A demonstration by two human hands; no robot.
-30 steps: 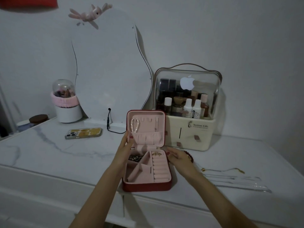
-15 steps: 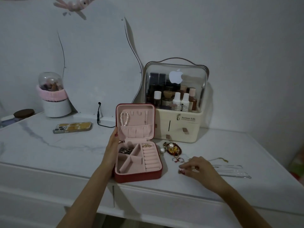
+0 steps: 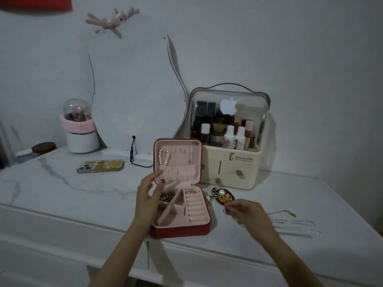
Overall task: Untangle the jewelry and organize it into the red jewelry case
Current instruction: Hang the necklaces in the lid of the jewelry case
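Right hand (image 3: 245, 212) pinches edge of tangled jewelry (image 3: 222, 196), just right of open red jewelry case (image 3: 180, 232); left hand (image 3: 148, 193), fingers relaxed, at case's left wall; target lies leftward

— What's on the table (image 3: 51, 189) at the back?
— A cosmetics organiser (image 3: 229, 141) full of bottles, a wavy mirror (image 3: 132, 90), a domed pot (image 3: 79, 129).
— And lying flat?
— A phone (image 3: 101, 166), near a black cable (image 3: 132, 156).
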